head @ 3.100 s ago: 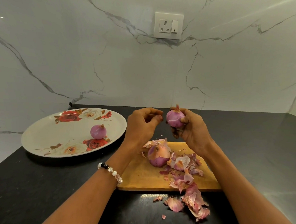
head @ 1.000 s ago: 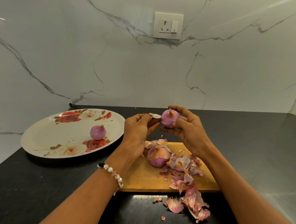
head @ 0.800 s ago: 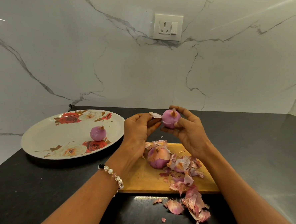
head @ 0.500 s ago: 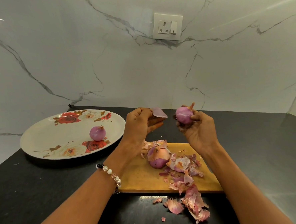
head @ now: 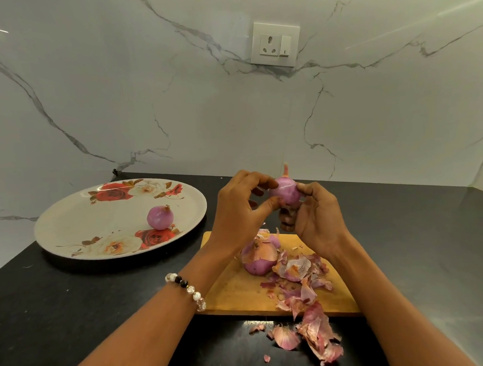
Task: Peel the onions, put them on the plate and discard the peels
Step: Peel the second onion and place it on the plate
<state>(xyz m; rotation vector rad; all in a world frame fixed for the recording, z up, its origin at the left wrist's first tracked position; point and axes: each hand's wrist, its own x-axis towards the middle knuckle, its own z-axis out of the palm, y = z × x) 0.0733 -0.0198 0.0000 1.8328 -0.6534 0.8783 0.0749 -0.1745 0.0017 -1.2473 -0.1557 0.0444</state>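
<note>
A white marble wall with a socket backs a black counter. On the left of the counter sits a rose-patterned plate, with 1 peeled onion on its right half. To the right, nearer me, lies a wooden board. A half-skinned onion rests at the board's middle, and loose peels trail from it over the near edge onto the counter. Above the board's far end both hands meet around a third onion. The right hand grasps it from the right and below, fingers curled under. The left hand, with a bead bracelet on its wrist, pinches the onion's left side between thumb and fingertips.
</note>
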